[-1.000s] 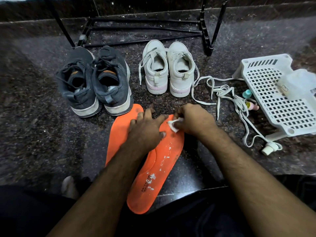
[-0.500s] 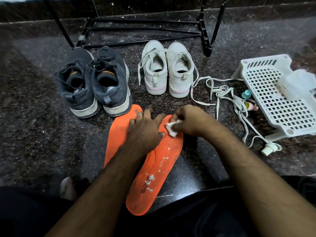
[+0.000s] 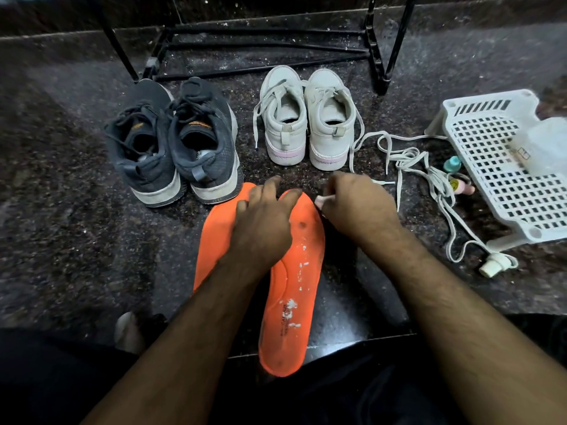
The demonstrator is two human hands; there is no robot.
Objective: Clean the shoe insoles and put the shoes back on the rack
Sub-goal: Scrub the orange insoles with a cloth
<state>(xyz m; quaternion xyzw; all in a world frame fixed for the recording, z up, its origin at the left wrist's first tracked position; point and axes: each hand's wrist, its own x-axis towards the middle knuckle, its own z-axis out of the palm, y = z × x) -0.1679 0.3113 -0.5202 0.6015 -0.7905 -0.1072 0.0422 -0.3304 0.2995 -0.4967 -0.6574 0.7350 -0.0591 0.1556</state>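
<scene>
The left hand (image 3: pixel 264 228) lies spread and flat across two orange insoles (image 3: pixel 294 271), pinning them to the floor, while the right hand (image 3: pixel 357 204) is closed on a small white wipe (image 3: pixel 319 201) at the toe edge of the nearer insole. White flecks run along that insole toward the heel, so I'd say the cleaning is only partway through.

What could go wrong? The wipe is tiny and sits right at the rim — a stroke could run off onto the gritty floor and carry dirt back onto the foam. If the flat hand eases up, the light insole may skid or curl under the rubbing. The flecks look like crumbs shed by the wipe itself, though I can't be sure; harder scrubbing might only leave more. Loose white laces (image 3: pixel 429 179) trail just beside the right forearm, and a sweep that way could snag them.

The floor (image 3: pixel 76 225) is dark speckled stone, dusty and glossy near the person's knees. A grey pair of shoes (image 3: pixel 175 142) and a white pair (image 3: pixel 306 121) stand side by side beyond the insoles, heels toward us. Behind them the black metal rack (image 3: pixel 264 50) holds nothing on its low rails. A white plastic basket (image 3: pixel 503 167) lies tipped to the right, small bottles (image 3: pixel 457 176) beside it.
</scene>
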